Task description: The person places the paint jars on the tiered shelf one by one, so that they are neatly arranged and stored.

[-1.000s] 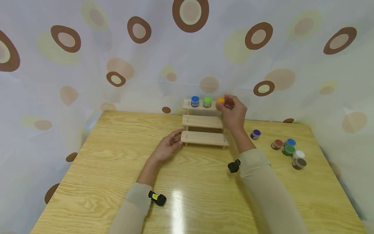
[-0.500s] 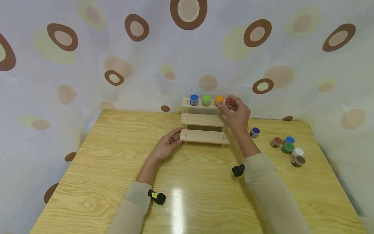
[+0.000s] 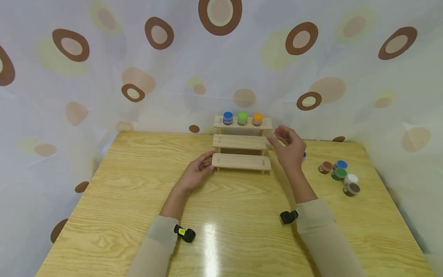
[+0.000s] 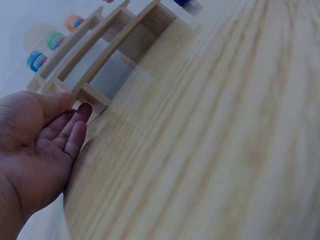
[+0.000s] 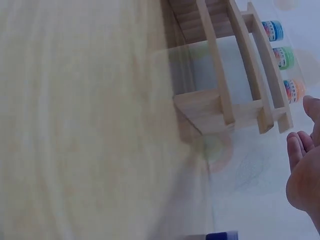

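A three-step wooden display rack (image 3: 241, 161) stands on the table against the patterned backdrop. My left hand (image 3: 195, 173) holds the left end of its lowest step, the thumb at the step's edge in the left wrist view. Along the top step sit a blue-lidded paint jar (image 3: 227, 118), a light green paint jar (image 3: 242, 119) and an orange paint jar (image 3: 257, 119), side by side and upright. To the right of the rack my right hand (image 3: 290, 150) is in the air, fingers loosely bent and nothing in them.
A purple-lidded jar (image 3: 304, 156) is partly hidden behind my right hand. Farther right on the wooden table (image 3: 138, 200) stand a brown-red jar (image 3: 325, 167), a blue jar (image 3: 340, 165), a green jar (image 3: 339, 174), a white jar (image 3: 350, 179) and a dark brown jar (image 3: 351, 189).
My right hand has let go of the orange paint jar on the top step and drawn back to the right and toward me. The left hand has stayed at the rack.
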The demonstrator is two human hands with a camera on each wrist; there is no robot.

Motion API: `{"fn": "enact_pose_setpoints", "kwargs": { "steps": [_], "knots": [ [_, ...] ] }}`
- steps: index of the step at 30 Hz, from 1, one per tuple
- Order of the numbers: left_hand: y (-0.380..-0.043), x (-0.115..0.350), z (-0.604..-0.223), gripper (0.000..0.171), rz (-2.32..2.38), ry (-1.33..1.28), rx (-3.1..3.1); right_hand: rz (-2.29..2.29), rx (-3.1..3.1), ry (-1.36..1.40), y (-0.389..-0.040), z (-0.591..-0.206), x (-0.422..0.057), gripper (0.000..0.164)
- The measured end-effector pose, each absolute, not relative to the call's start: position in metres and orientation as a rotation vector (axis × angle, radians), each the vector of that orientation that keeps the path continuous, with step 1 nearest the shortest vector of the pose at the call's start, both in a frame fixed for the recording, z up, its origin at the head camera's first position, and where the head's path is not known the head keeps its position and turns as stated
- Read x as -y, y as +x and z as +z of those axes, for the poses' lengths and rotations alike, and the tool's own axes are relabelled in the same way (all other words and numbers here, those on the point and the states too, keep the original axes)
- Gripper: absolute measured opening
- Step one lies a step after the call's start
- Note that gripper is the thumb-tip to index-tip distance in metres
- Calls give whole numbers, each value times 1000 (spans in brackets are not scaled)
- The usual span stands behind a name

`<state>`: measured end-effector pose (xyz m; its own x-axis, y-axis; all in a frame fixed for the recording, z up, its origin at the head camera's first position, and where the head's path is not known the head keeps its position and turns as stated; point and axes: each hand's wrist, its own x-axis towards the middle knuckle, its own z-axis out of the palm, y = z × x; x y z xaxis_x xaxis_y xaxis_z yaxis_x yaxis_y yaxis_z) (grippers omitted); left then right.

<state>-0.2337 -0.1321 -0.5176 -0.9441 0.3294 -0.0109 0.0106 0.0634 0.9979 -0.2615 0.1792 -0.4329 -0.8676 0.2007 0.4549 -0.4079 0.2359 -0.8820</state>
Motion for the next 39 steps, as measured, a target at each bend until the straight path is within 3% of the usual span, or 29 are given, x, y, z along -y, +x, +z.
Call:
{"fn": "enact_pose_setpoints", "kwargs": {
  "steps": [25, 39],
  "knots": [
    [-233, 132, -518, 59, 1950, 348, -2141, 1661, 2088, -129, -240, -509, -241, 37],
    [-235, 132, -518, 59, 1952, 359, -2141, 1628, 1965, -416, -245, -521, -267, 26]
  ]
}}
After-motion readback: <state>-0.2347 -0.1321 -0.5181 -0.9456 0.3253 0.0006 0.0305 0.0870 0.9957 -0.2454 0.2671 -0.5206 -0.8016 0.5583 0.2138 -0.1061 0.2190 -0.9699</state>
